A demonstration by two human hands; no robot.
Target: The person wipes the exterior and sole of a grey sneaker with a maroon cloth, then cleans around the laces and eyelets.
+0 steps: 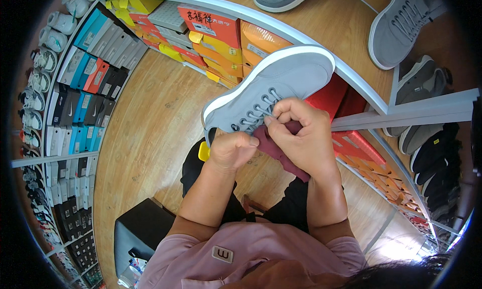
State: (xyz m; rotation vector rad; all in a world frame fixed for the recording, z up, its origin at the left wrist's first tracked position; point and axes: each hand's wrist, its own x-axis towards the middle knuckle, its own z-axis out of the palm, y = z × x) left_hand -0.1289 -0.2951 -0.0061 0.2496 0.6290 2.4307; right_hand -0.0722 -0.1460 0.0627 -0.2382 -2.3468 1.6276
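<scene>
A light grey lace-up canvas shoe (290, 74) with a white sole is held up before me, its toe towards the upper right. My left hand (233, 149) grips it at the collar near the heel, some fingers hidden inside or behind it. With thumb and forefinger, my right hand (303, 131) pinches the grey shoelace (260, 110) beside the eyelets. A dark red cloth (276, 151) hangs below the laces, partly behind my right hand and close to my left thumb. Just left of my left wrist shows a small yellow object (203, 151).
Stacked shoe boxes (214, 44) fill the shelf ahead, with grey shoes (401, 29) on its wooden top. More boxes (86, 100) and shoes line the left wall. A black box-shaped seat (139, 228) stands on the wooden floor (150, 112), near a clear bottle (130, 276).
</scene>
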